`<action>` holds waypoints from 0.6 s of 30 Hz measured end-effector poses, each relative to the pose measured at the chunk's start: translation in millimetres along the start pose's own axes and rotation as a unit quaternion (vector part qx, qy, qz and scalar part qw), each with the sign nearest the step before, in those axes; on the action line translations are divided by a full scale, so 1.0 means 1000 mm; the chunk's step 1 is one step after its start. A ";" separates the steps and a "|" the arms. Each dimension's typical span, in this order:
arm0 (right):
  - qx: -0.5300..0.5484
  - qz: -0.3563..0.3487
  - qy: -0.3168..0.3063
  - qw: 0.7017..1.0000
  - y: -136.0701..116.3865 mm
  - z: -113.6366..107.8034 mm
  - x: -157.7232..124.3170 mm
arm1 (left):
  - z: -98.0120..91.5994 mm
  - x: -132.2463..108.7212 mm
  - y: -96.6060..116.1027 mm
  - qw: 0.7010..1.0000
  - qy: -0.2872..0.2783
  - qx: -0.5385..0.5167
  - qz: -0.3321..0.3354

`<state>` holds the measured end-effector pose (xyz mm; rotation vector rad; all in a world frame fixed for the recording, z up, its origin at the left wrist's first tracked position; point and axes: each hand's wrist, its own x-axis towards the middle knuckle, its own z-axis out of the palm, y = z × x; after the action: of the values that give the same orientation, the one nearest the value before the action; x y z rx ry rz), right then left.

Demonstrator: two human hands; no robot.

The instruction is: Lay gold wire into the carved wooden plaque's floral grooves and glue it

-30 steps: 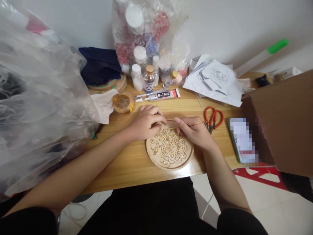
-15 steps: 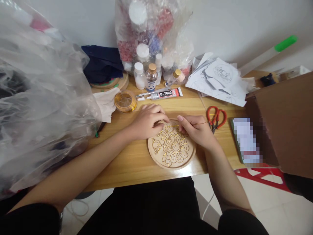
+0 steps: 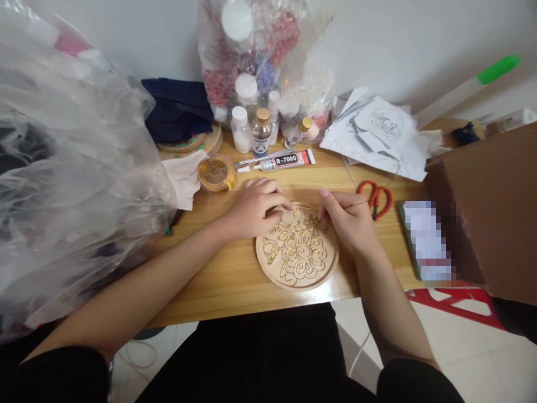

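Note:
A round wooden plate [image 3: 310, 278] lies near the table's front edge, its flower pattern outlined in gold wire [image 3: 302, 238]. My left hand [image 3: 258, 210] rests over the plate's upper left rim. Its fingers are bent but apart, with a gap between thumb and forefinger, and the fingertips touch the plate's top area. At the plate's upper right, my right hand [image 3: 350, 215] pinches a thin gold wire [image 3: 310, 208] that runs toward my left fingertips. Behind my right hand lie red-handled pliers [image 3: 381, 201], their jaws partly hidden.
A spool of gold wire [image 3: 217, 173] and a glue tube [image 3: 287, 160] lie behind my hands. Small bottles [image 3: 260, 134] stand farther back. Printed drawings [image 3: 377, 131], a phone [image 3: 428, 240] and a cardboard box [image 3: 495, 207] are at right; a large plastic bag [image 3: 79, 184] fills the left.
My right hand has drawn slightly right, away from my left hand, still pinching the wire. My left hand stays in place on the plate. The whole view has shifted a little.

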<state>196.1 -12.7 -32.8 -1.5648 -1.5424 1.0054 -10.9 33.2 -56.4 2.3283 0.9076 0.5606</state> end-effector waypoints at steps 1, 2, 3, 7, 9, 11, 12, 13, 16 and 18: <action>0.005 -0.003 0.001 1.000 -0.001 0.000 0.000 | 0.000 0.000 0.000 1.000 0.000 0.000 0.000; 0.006 -0.006 0.000 1.000 -0.002 0.000 -0.001 | 0.000 0.000 0.000 1.000 0.000 -0.001 0.000; 0.003 -0.005 -0.005 1.000 -0.002 0.000 -0.001 | 0.000 0.000 0.000 1.000 0.000 -0.001 -0.002; -0.038 0.010 -0.037 0.999 0.000 0.001 -0.003 | -0.001 0.000 0.000 1.000 -0.006 -0.003 -0.004; -0.051 0.009 -0.044 0.998 0.001 0.001 -0.002 | -0.001 0.001 -0.001 1.000 -0.008 -0.004 -0.001; -0.050 0.003 -0.048 0.998 0.001 0.002 -0.002 | 0.000 0.001 -0.002 1.000 -0.005 -0.002 0.002; -0.047 0.000 -0.049 0.998 0.001 0.002 -0.002 | 0.000 0.001 -0.002 1.000 -0.004 -0.001 0.004; -0.045 -0.004 -0.051 0.998 0.001 0.002 -0.001 | 0.001 0.000 -0.003 1.000 -0.003 0.000 0.006; -0.043 -0.015 -0.058 0.997 0.000 0.002 -0.001 | 0.002 0.000 -0.004 1.000 0.000 0.000 0.009; -0.038 -0.020 -0.064 0.997 0.000 0.003 -0.001 | 0.002 0.000 -0.004 1.000 0.004 -0.001 0.010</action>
<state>193.8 -14.3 -34.4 -1.5410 -1.7114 1.0527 -11.6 34.8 -60.2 2.3374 0.8865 0.5790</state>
